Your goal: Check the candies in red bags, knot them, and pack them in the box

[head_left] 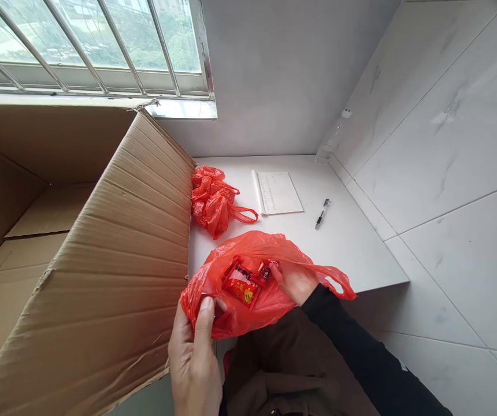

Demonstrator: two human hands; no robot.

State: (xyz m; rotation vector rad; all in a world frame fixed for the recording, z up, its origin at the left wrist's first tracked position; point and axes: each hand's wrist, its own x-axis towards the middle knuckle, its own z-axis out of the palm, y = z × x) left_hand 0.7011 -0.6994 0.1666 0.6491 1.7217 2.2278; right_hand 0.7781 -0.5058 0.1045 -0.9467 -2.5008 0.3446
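A red plastic bag (pixel 248 245) is spread wide in front of me, one handle loop hanging at its right. My left hand (pixel 199 352) pinches the bag's near left rim between thumb and fingers. Inside lie red snack packets (pixel 242 283) with gold and dark print. My right hand (pixel 294 280) reaches into the bag, its fingertips closed on a small red packet (pixel 263 273). Part of that packet is covered by the fingers, and the bag's bottom is hidden.
A large open cardboard box (pixel 136 242) stands at my left below the barred window. On the white table (pixel 352 248) are knotted red bags (pixel 216 202), a notebook (pixel 279 192), a pen (pixel 322 214) and a clear bottle (pixel 330 141). Tiled wall (pixel 456 185) bounds the right.
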